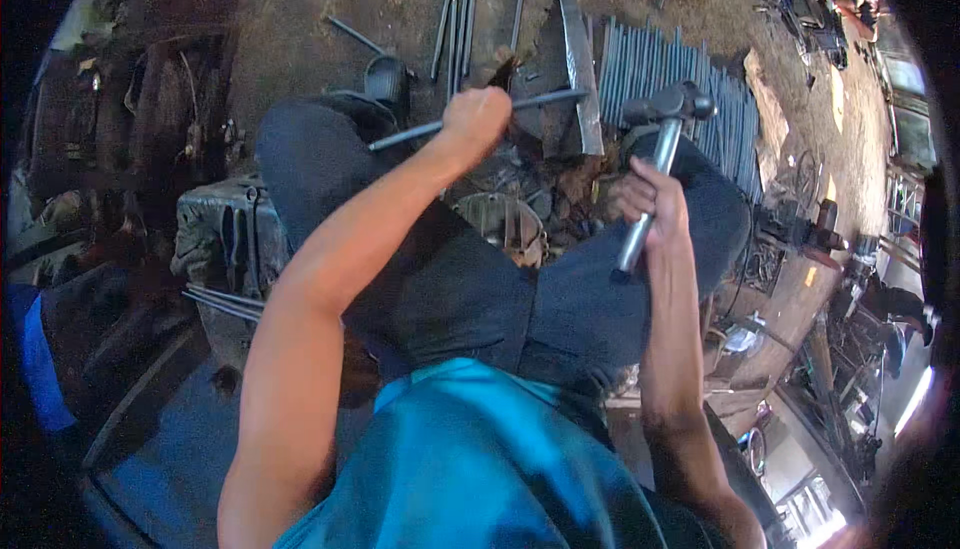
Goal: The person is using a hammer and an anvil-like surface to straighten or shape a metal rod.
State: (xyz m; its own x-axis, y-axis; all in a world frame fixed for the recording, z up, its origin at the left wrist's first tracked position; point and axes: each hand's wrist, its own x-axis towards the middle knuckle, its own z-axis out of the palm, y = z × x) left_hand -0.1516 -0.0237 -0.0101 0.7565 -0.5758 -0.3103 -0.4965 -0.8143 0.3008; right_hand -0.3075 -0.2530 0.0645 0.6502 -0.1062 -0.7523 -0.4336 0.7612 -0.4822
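My left hand (475, 121) is closed around a grey metal rod (408, 137), which sticks out on both sides of the fist and lies roughly crosswise. Its right end reaches toward a long flat metal strip (580, 69) on the ground. In my right hand (652, 201) is a hammer (665, 149), gripped by its shiny metal handle. The hammer's dark head points up and away, raised over my right knee. Just beyond that knee lies a dense row of similar grey rods (650, 59). What is directly beneath my left fist is partly hidden.
Several loose rods (455, 24) lie on the dirt floor (290, 24) ahead. A dark rounded metal object (385, 79) is by my left knee. Left of my leg stands a worn metal block (228, 234) with more rods (225, 301) near it. Mixed tools and scrap (800, 234) spread along the right.
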